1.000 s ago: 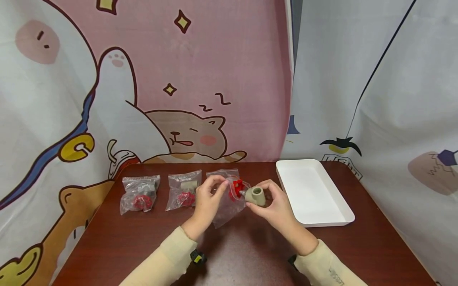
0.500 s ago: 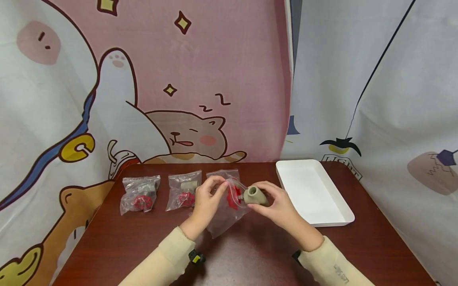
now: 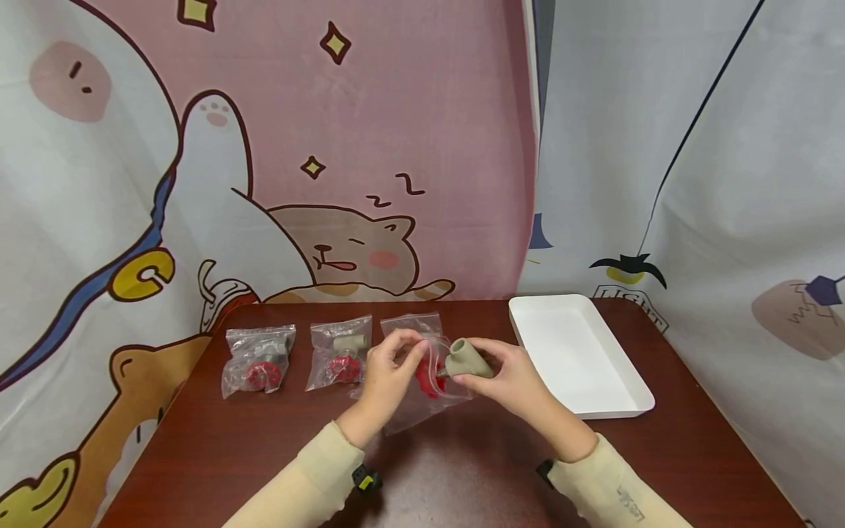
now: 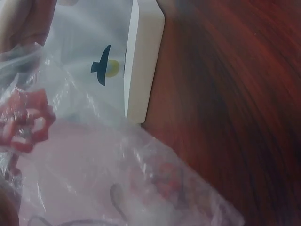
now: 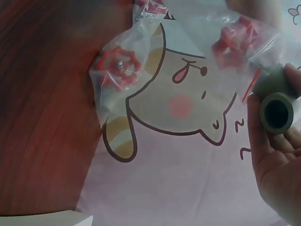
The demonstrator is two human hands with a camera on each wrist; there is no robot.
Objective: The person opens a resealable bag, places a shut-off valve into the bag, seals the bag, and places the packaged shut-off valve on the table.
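Note:
My right hand (image 3: 508, 367) grips the grey-green body of a pipe valve (image 3: 467, 362) between thumb and fingers. The valve's round open end (image 5: 270, 82) shows in the right wrist view. Its red handwheel (image 3: 428, 381) sits within a clear zip bag (image 3: 412, 416), seen through the film. Thumb and fingertips of my left hand (image 3: 389, 370) pinch the bag near its mouth, left of the valve. In the left wrist view the handwheel (image 4: 23, 120) lies behind wrinkled plastic at the left edge.
Two more zip bags, a left one (image 3: 259, 359) and a middle one (image 3: 339, 353), lie on the brown table (image 3: 455, 469), each with a red handwheel inside. A shallow white tray (image 3: 581, 359) stands at the right. Cartoon-printed cloth (image 3: 396, 132) hangs behind.
The right hand has tilted the valve body, so its open end has swung left. The red handwheel has moved lower, towards me, behind the bag's film. The left hand keeps its pinch.

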